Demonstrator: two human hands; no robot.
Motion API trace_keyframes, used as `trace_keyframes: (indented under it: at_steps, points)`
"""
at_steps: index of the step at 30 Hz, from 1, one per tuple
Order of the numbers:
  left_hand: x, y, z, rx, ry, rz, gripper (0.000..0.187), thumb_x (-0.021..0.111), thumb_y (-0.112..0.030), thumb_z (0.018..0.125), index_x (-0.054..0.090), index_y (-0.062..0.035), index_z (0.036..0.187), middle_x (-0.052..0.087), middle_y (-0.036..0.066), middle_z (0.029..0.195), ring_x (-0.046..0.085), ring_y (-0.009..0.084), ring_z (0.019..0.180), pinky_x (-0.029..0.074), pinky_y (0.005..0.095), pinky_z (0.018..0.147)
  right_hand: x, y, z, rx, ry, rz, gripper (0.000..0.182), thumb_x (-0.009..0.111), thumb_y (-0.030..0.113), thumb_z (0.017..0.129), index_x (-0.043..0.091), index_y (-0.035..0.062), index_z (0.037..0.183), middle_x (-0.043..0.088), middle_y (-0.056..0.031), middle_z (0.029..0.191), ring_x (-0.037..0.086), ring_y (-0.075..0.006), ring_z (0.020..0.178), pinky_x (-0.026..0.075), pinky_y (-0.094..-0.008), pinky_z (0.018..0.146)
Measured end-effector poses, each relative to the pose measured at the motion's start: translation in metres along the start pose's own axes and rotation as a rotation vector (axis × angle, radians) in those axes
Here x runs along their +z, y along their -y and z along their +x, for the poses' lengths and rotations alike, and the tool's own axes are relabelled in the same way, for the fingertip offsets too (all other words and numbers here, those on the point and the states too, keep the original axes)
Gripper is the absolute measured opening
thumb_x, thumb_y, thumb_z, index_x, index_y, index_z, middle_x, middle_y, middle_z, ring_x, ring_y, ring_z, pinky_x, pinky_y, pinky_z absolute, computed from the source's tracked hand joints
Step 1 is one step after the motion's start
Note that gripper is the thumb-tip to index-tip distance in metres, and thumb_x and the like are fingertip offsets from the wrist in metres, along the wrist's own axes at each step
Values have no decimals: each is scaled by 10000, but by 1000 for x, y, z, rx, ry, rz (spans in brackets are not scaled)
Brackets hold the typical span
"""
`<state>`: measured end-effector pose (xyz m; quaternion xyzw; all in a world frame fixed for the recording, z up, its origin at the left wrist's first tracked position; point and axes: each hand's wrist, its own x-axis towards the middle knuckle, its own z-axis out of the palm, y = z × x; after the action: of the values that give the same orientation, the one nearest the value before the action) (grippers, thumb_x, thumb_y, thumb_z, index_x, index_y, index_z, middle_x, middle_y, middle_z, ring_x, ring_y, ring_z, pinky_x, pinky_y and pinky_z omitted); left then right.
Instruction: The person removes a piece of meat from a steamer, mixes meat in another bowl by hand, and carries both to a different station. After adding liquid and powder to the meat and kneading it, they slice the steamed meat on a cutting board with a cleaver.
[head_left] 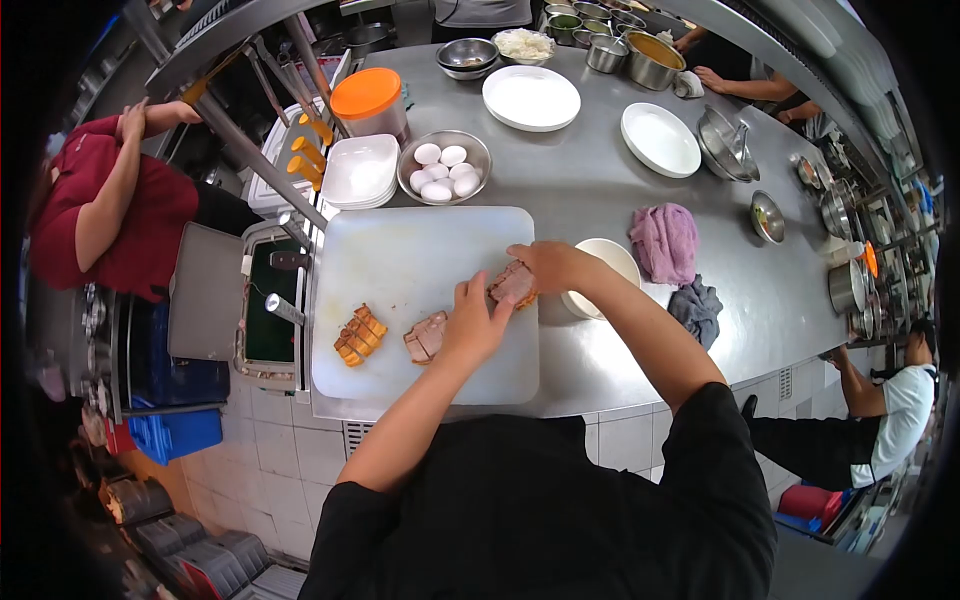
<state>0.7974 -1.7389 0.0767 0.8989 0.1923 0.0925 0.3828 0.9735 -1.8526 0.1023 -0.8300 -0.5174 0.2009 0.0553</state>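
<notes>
On the white cutting board [420, 240], three portions of sliced roast pork are spread out. One portion [513, 284] is at the board's right edge, between my two hands. My right hand [555, 268] grips its far right side, and the thumb and fingers of my left hand [474, 322] pinch its near left side. A second pork portion [426, 338], cut face up, lies just left of my left hand, partly covered by it. The third portion [360, 335], golden crust showing, sits farther left. A white bowl [627, 258] stands right of the board, partly behind my right forearm.
A steel bowl of eggs [440, 175], stacked white containers [360, 170] and an orange-lidded tub [370, 105] stand beyond the board. White plates [531, 97], a pink towel [664, 243] and a grey cloth [695, 310] lie rightward. Other people stand around the steel table [560, 370].
</notes>
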Motion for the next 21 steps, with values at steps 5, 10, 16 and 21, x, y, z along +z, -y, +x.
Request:
trace_keyframes:
  at_steps: [5,10,16,21]
  points:
    - [25,24,10,-51,-39,-215,630,588,-383,957,407,13,1413,535,188,1260,623,253,961,506,364,845,-1,7,5,116,135,188,598,613,107,839,454,57,1413,610,-254,1253,608,-377,1133,486,-441,932]
    - [-15,24,8,-144,46,-251,619,614,-375,947,428,0,1404,594,162,1192,625,208,861,509,340,796,-23,30,-12,141,21,-18,498,642,147,846,507,24,1310,654,-219,1159,626,-353,1103,510,-412,895]
    - [-145,38,-40,-123,81,-4,607,712,-291,876,492,-29,1378,555,158,1291,642,220,973,519,302,805,14,86,-54,-122,-206,231,613,691,194,822,460,36,1367,590,-214,1191,616,-339,1071,515,-418,892]
    - [-106,63,-69,143,171,357,807,763,-125,734,399,-56,1452,435,210,1411,498,373,1247,460,412,1008,84,143,-29,47,-196,254,625,712,164,802,471,29,1362,530,-158,1199,585,-340,1083,512,-425,879]
